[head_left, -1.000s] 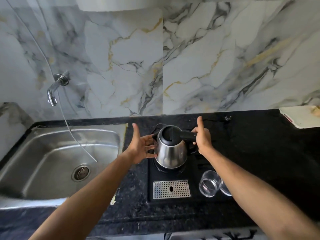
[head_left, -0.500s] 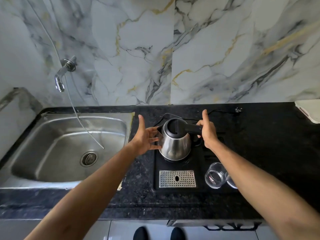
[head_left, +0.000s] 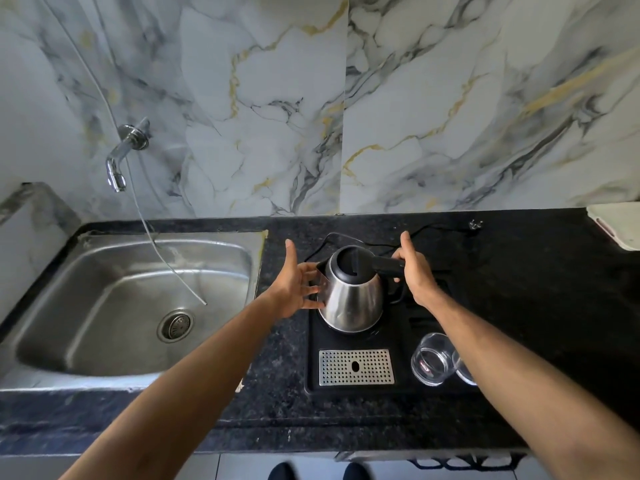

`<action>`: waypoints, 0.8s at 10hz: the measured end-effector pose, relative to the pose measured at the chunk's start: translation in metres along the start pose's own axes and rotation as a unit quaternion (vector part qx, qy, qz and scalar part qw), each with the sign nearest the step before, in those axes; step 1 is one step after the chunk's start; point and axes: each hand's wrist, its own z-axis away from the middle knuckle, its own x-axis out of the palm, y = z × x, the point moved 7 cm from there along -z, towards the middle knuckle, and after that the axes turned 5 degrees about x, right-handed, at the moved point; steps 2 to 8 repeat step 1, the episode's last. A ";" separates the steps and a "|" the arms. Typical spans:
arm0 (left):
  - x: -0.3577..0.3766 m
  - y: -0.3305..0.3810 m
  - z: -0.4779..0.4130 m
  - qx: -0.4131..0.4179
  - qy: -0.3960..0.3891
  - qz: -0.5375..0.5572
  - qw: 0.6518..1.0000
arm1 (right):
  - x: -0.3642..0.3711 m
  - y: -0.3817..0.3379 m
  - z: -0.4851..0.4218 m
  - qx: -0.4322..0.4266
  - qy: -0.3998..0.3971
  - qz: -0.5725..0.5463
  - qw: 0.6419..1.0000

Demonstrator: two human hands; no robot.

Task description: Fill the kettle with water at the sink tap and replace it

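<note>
A steel kettle (head_left: pixel 351 301) with a black lid and black handle stands on its base on a black tray (head_left: pixel 313 351). My right hand (head_left: pixel 415 271) is closed around the handle, thumb pointing up. My left hand (head_left: pixel 296 284) rests its fingertips against the kettle's left side near the spout, fingers spread. The steel sink (head_left: pixel 104 306) lies to the left, with a chrome tap (head_left: pixel 121 157) on the marble wall above it.
A perforated metal drip grate (head_left: pixel 356 367) and two glass tumblers (head_left: pixel 433 363) sit on the tray in front of the kettle. A thin hose (head_left: pixel 162 251) hangs into the sink. A power cord (head_left: pixel 429 230) runs behind the kettle. A white object (head_left: pixel 620 226) lies at the far right.
The hands and kettle keep the same pose. The camera has tilted down and pulled back, so the counter's front edge and my shoes show now.
</note>
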 end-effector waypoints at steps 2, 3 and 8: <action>-0.003 0.015 0.004 -0.002 0.008 -0.068 0.998 | 0.007 -0.012 -0.005 0.016 -0.103 0.039 0.994; -0.003 0.015 0.004 -0.002 0.008 -0.068 0.998 | 0.007 -0.012 -0.005 0.016 -0.103 0.039 0.994; -0.003 0.015 0.004 -0.002 0.008 -0.068 0.998 | 0.007 -0.012 -0.005 0.016 -0.103 0.039 0.994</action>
